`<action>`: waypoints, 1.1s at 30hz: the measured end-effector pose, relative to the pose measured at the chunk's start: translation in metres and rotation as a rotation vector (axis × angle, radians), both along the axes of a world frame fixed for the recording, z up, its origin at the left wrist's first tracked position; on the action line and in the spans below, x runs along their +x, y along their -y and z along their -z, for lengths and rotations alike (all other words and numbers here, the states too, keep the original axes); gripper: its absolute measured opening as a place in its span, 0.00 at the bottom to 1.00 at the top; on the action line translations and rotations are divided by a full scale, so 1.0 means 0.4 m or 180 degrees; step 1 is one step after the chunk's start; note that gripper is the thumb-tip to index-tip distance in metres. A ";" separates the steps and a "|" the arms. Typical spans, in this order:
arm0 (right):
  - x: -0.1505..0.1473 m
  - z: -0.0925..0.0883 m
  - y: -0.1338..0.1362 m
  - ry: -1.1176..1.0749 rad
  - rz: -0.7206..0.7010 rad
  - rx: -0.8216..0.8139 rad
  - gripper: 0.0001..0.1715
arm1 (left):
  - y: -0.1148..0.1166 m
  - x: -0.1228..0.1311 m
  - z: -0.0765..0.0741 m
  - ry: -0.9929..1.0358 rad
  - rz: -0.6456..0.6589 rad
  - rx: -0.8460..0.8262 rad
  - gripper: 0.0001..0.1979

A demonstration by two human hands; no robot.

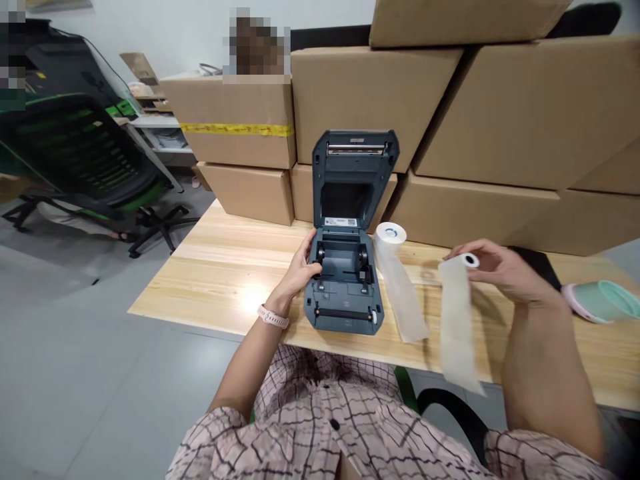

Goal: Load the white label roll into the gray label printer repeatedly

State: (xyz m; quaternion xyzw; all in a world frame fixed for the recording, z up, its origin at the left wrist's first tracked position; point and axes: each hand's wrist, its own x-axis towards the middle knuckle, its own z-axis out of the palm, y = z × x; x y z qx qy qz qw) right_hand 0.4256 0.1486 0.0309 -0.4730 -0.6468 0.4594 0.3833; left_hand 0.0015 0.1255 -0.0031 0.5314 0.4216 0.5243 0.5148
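Note:
A dark grey label printer [345, 303] stands on the table with its lid [356, 175] raised and its roll bay bare. My left hand [303, 268] grips the printer's left side, the thumb over the edge by the black roll holder. Off to the right, my right hand [493, 267] pinches a small white paper roll [469, 261] above the table, and a long loose strip [456, 327] hangs from it past the table's front edge. A second white paper roll [391, 233] rests just right of the printer, its unwound strip trailing toward me.
Cardboard boxes [370, 100] are stacked along the back of the wooden table [200, 267]. At the right lie a pale green cup-like container [603, 300] and a flat black object [543, 270]. An office chair [85, 153] stands at the left. Another person is partly visible behind the boxes.

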 end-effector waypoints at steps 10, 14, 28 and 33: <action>-0.089 0.127 -0.056 -0.0014 -0.0332 -0.0537 0.45 | 0.001 -0.004 0.004 -0.0067 0.0006 -0.0002 0.52; -0.058 0.072 -0.056 -0.0078 -0.0335 -0.0535 0.43 | 0.000 -0.008 0.005 -0.0098 0.0105 0.0090 0.53; -0.266 -0.004 -0.245 0.0847 -0.0685 -0.0175 0.42 | -0.004 -0.002 0.015 0.0249 0.0073 -0.0016 0.54; -0.262 -0.060 -0.171 0.0182 -0.0723 -0.0206 0.40 | -0.008 -0.001 0.017 0.0252 0.0091 -0.0101 0.56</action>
